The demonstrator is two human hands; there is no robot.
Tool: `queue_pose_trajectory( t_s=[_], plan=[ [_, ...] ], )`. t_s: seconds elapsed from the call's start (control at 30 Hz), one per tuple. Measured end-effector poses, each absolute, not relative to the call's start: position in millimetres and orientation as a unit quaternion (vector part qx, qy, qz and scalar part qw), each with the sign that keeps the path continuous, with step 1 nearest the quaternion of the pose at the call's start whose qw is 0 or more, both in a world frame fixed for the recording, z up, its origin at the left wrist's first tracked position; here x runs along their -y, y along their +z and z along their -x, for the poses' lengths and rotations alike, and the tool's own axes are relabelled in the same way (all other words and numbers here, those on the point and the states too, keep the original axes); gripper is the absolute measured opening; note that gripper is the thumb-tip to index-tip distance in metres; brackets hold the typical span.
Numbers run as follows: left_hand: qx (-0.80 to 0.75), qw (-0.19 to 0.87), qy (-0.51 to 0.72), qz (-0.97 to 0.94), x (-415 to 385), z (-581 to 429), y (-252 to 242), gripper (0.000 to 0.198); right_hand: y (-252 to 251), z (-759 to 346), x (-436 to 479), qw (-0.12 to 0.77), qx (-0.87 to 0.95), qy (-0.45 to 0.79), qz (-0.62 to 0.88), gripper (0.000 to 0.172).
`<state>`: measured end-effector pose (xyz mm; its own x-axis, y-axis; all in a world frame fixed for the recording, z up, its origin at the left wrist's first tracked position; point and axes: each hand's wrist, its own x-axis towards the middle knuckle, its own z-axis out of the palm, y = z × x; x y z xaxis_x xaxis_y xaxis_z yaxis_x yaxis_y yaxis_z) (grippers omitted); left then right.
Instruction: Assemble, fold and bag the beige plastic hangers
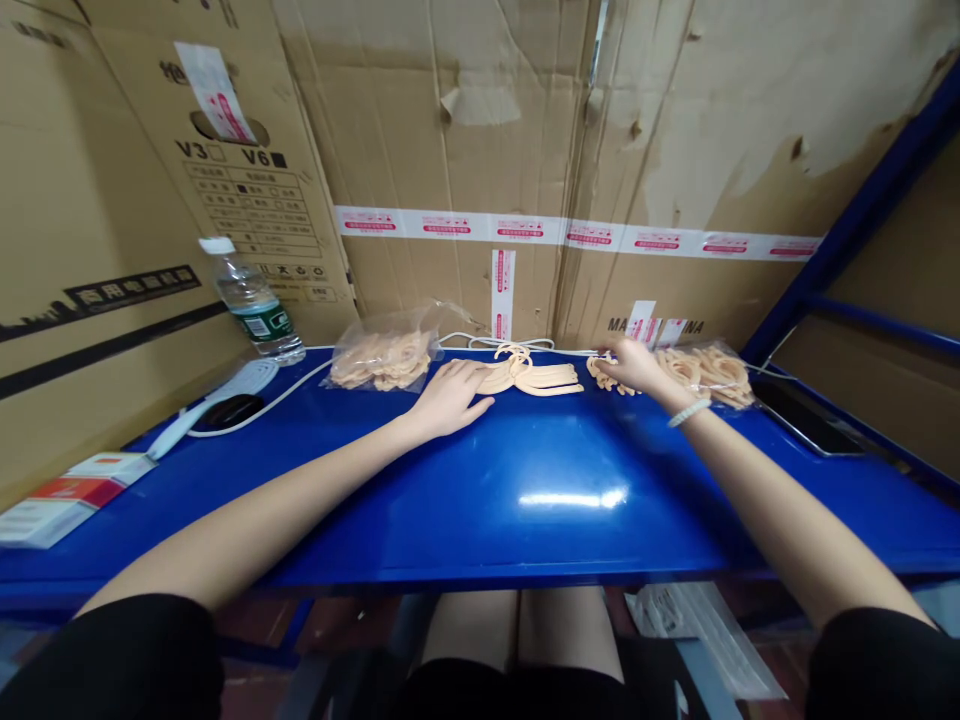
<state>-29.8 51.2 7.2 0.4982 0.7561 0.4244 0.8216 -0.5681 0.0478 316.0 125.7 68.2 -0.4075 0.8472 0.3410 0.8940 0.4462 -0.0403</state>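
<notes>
A stack of beige pieces shaped like small clothes hangers [547, 378] lies fanned out on the blue table, hooks toward the back. My left hand [450, 398] rests flat over the stack's left end, fingers stretched out and thumb apart. Off to the right, my right hand [636, 368] reaches down with bent fingers over a small group of beige curved pieces [609, 376]. Its fingertips are partly hidden, so what they pinch is not clear. A clear bag of similar beige pieces [705, 372] lies just beyond the right wrist. Another clear bag [386, 355] sits left of my left hand.
A water bottle [259, 305], a pale brush-like object [217, 400], a black oval object [234, 411] and a small box [71, 497] stand or lie at left. A phone [810, 418] is at right. Cardboard [450, 150] walls the back; a white cable [472, 345] runs along it.
</notes>
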Motion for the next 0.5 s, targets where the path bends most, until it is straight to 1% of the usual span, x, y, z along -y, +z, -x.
queue_pose_trajectory(
  t_s=[0.1, 0.2, 0.33, 0.5],
  plan=[
    [0.442, 0.100, -0.227, 0.862, -42.4, 30.3, 3.7, 0.039, 69.8, -344.4, -124.2, 0.139, 0.846, -0.073, 0.509, 0.027],
    [0.446, 0.097, -0.237, 0.858, -40.7, 28.8, -4.0, 0.034, 59.4, -354.7, -115.7, 0.138, 0.853, -0.083, 0.496, 0.030],
    [0.447, 0.078, -0.244, 0.857, -43.4, 27.8, -12.7, 0.032, 41.9, -357.2, -106.6, 0.155, 0.856, -0.122, 0.477, 0.036],
    [0.444, 0.067, -0.249, 0.858, -44.6, 28.6, -15.1, 0.034, 32.4, -366.3, -110.5, 0.169, 0.861, -0.192, 0.438, 0.030]
  ],
)
